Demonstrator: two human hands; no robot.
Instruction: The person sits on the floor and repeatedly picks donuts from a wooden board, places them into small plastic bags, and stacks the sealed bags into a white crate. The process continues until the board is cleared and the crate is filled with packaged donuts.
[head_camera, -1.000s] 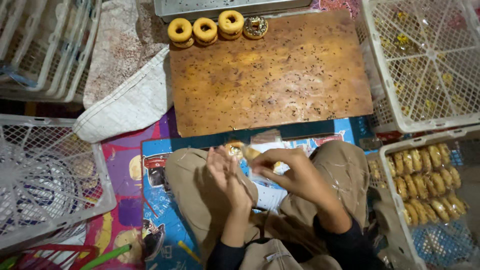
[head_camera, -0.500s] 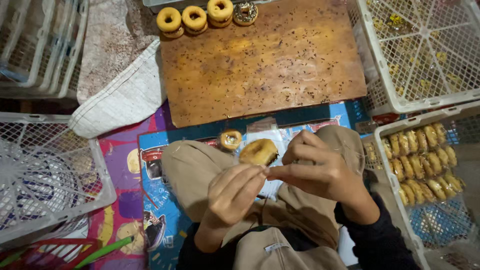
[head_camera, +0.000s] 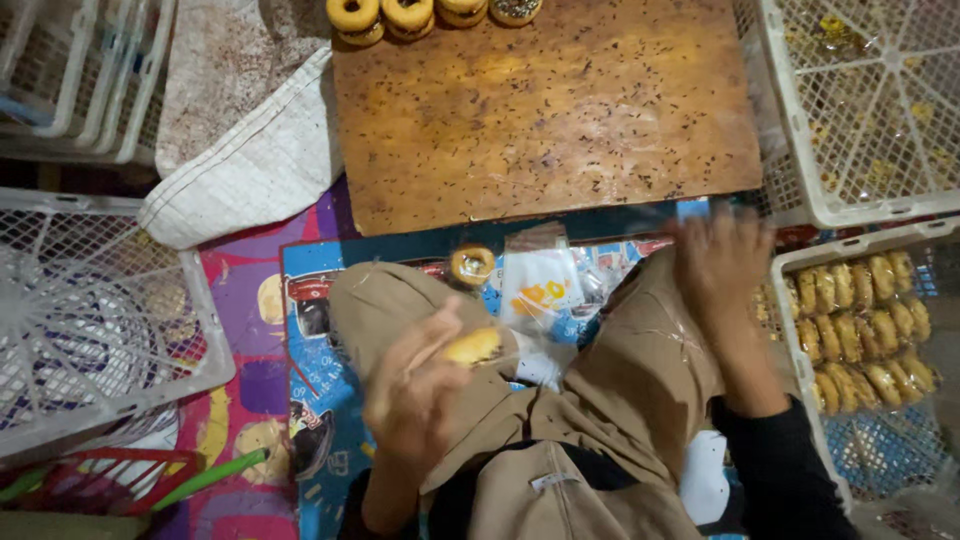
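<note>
Doughnut in the left hand, right hand out toward the crate.

The left hand (head_camera: 420, 400) is clenched around a doughnut (head_camera: 473, 346) over the lap; plastic bags (head_camera: 540, 290) lie just ahead. The right hand (head_camera: 722, 262), blurred and spread empty, nears the crate of packed doughnuts (head_camera: 870, 320). A light hold would likely spare the doughnut.

One view only, from a camera on the person's head, looking almost straight down over the lap and crossed legs from close above. The board (head_camera: 545, 110) lies toward 12 o'clock, white crates (head_camera: 95, 300) stand at 9 and 3 o'clock, and both hands sit low in frame. No second view overlaps it.
</note>
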